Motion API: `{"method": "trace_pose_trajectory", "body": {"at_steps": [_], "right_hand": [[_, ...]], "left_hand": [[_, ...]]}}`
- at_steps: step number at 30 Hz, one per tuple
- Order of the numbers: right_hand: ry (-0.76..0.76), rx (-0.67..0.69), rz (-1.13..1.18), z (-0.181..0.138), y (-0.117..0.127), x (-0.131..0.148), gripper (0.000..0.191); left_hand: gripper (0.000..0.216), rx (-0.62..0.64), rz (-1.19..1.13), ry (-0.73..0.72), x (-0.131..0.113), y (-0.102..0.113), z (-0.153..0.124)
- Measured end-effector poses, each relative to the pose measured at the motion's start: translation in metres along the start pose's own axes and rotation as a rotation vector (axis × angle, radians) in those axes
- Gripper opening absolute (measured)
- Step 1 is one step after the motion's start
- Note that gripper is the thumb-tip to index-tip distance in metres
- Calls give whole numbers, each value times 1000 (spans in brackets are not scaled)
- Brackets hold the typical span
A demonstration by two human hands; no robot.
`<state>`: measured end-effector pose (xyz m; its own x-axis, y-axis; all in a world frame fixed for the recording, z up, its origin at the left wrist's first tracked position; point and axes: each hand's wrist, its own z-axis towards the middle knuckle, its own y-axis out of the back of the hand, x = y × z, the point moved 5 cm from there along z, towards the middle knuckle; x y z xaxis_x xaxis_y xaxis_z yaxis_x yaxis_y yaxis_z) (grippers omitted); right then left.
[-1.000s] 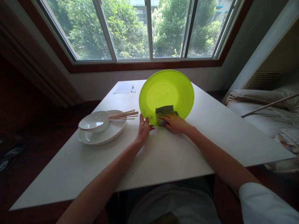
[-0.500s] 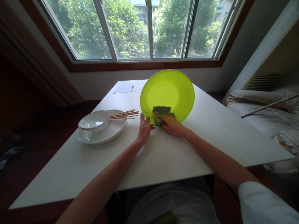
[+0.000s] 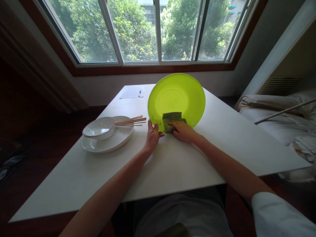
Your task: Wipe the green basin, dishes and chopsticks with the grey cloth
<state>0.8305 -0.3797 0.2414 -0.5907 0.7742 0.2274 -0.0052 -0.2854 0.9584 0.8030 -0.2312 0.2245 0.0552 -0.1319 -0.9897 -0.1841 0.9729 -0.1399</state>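
A large lime-green plastic basin [image 3: 176,95] stands tilted on its near edge on the white table [image 3: 222,144], its hollow facing me. My left hand [image 3: 152,136] grips the basin's lower left rim, thumb over the edge. My right hand [image 3: 183,131] presses a dark green scouring cloth [image 3: 171,118] against the basin's inner lower wall, fingers curled on the cloth.
At the left of the table a white bowl [image 3: 99,127] sits upside down on a white plate [image 3: 116,141], with several wooden chopsticks [image 3: 130,121] resting across. A sheet of paper with a pen [image 3: 132,92] lies at the far edge. A bed [image 3: 278,115] stands at the right.
My right hand slid the cloth left along the basin's lower wall, then slightly back to the right. The left hand and the basin have hardly moved.
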Motion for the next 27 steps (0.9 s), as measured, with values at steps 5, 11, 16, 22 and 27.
{"method": "trace_pose_trajectory", "body": {"at_steps": [5,11,16,22,27], "right_hand": [[-66,23,-167,-5,12,-18,42],[-59,27,-195,-7,14,-22,43],[42,12,-53,-5,2,-7,47],[136,-56,97,-4,-3,10,54],[116,-14,72,-6,3,5,51]], "left_hand": [[48,6,-18,30,-1,-1,-1],[49,6,-13,29,-3,-2,-2],[46,18,-15,25,-4,-3,-3],[49,43,-6,4,-4,-2,-3],[55,43,15,-15,-1,-1,-1]]}}
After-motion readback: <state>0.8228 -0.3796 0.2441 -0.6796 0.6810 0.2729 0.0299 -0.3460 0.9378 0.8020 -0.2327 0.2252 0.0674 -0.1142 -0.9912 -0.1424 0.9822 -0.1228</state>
